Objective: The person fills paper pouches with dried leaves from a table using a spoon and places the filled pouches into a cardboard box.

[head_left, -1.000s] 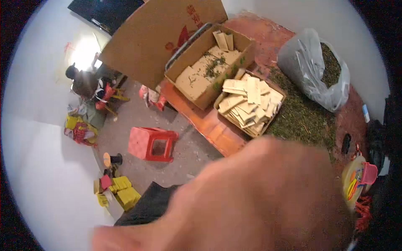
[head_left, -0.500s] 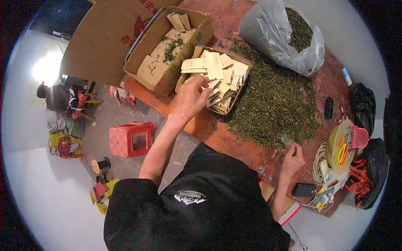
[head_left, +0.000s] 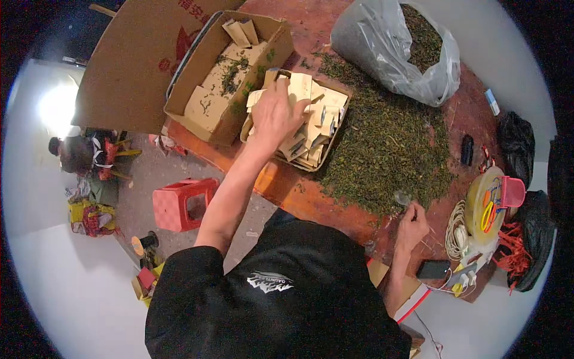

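Observation:
My left hand (head_left: 274,119) reaches over the shallow box (head_left: 327,157) of paper packets (head_left: 300,87). Its thumb and fingers are apart and touch the packets at the left of the pile; the fingertips are partly hidden. At the front edge of the leaf pile (head_left: 388,149), my right hand (head_left: 414,227) is closed on a small clear plastic piece (head_left: 402,197), like a scoop, close to the dried leaves. Behind the packets stands a larger cardboard box (head_left: 215,134) with flat packets, two upright ones and some loose leaves inside.
A clear bag (head_left: 382,54) of leaves stands at the back right. At right are a round tray (head_left: 478,209) with scissors, a cord coil (head_left: 456,233) and a phone (head_left: 433,269). A red stool (head_left: 170,209) is on the floor; a person (head_left: 78,154) sits at far left.
The view has swung down from a blurred hand close to the camera to both arms. Since half a second ago, my left hand has moved farther over the packets and its fingers have spread.

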`<act>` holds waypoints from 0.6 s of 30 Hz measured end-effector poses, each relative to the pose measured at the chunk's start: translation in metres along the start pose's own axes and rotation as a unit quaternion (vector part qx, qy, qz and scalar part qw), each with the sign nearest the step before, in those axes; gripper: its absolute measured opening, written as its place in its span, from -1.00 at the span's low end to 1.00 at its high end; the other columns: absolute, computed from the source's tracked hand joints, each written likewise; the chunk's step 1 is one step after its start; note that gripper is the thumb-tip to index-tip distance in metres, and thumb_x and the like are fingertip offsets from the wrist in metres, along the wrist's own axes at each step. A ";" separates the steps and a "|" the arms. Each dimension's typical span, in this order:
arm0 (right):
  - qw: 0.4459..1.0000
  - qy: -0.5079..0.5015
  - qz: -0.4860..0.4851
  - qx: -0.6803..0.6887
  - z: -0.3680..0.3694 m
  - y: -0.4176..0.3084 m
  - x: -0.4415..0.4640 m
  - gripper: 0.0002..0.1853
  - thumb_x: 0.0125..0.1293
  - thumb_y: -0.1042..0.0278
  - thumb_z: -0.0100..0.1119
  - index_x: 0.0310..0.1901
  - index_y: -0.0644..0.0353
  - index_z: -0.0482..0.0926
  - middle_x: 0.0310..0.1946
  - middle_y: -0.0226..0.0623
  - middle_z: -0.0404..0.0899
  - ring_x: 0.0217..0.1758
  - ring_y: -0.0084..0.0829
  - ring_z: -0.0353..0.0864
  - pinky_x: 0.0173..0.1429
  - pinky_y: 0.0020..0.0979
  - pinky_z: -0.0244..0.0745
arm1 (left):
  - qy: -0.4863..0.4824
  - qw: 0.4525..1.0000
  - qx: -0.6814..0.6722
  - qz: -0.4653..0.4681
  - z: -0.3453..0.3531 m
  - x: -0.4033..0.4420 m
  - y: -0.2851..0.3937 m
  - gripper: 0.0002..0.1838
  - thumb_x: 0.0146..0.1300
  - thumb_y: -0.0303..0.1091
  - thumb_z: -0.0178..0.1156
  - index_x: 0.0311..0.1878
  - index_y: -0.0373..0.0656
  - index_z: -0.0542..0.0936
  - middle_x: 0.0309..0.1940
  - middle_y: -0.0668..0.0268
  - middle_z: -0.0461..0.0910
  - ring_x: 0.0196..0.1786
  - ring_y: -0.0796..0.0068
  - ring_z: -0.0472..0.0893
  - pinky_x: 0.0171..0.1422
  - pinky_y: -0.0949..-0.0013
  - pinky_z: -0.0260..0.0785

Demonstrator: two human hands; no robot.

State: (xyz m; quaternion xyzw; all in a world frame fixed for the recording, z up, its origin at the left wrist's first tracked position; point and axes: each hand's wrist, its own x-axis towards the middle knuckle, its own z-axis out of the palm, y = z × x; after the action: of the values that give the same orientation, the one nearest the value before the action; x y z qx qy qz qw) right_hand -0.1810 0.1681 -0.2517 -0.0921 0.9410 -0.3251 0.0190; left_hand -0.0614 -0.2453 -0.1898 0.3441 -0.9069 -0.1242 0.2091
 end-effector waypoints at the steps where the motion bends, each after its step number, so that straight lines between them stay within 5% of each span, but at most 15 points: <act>1: 1.000 -0.009 0.017 0.001 -0.002 -0.006 -0.001 -0.78 0.40 0.41 0.28 0.00 0.27 0.76 -0.16 0.01 0.80 -0.15 0.01 0.79 -0.02 -0.14 0.64 | -0.001 1.000 0.016 0.005 0.001 0.007 0.003 -0.35 0.20 0.00 0.47 0.15 -0.29 0.48 -0.07 -0.09 0.64 -0.05 -0.13 0.69 -0.02 -0.04 0.56; 4: 0.996 0.045 -0.075 -0.007 0.009 0.015 0.002 -0.78 0.40 0.39 0.29 -0.01 0.26 0.76 -0.17 0.03 0.80 -0.16 0.03 0.79 -0.06 -0.10 0.64 | -0.031 0.999 0.036 0.006 0.010 0.023 0.009 -0.23 0.19 0.05 0.48 0.25 -0.31 0.43 0.02 -0.13 0.62 0.02 -0.14 0.69 0.02 -0.06 0.57; 8: 0.999 0.025 -0.030 -0.013 0.007 0.015 0.004 -0.80 0.41 0.39 0.29 -0.03 0.25 0.76 -0.16 0.03 0.80 -0.15 0.03 0.80 -0.05 -0.09 0.65 | -0.135 0.988 0.059 -0.041 0.023 0.033 0.014 -0.12 0.15 0.07 0.48 0.34 -0.33 0.35 0.05 -0.15 0.61 0.12 -0.17 0.66 0.14 -0.13 0.54; 11: 1.000 0.013 -0.012 -0.009 0.004 0.008 0.004 -0.81 0.41 0.41 0.28 -0.03 0.25 0.76 -0.16 0.03 0.80 -0.13 0.03 0.80 -0.02 -0.09 0.65 | -0.121 0.990 0.062 -0.047 0.033 0.031 0.009 -0.17 0.11 0.18 0.47 0.23 -0.27 0.43 0.03 -0.11 0.62 0.08 -0.17 0.65 0.10 -0.15 0.54; 18: 0.999 0.012 -0.039 0.018 0.009 0.008 0.002 -0.80 0.42 0.41 0.28 -0.01 0.25 0.75 -0.16 0.03 0.80 -0.14 -0.01 0.81 -0.03 -0.13 0.65 | -0.119 0.989 0.030 -0.078 0.045 0.033 -0.004 -0.20 0.09 0.04 0.46 0.24 -0.32 0.41 0.02 -0.15 0.60 0.12 -0.19 0.62 0.19 -0.13 0.50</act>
State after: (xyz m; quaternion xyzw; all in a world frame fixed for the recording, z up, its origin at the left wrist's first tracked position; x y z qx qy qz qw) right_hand -0.1830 0.1684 -0.2631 -0.1241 0.9308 -0.3437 -0.0033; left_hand -0.1025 -0.2667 -0.2210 0.4030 -0.8989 -0.1528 0.0793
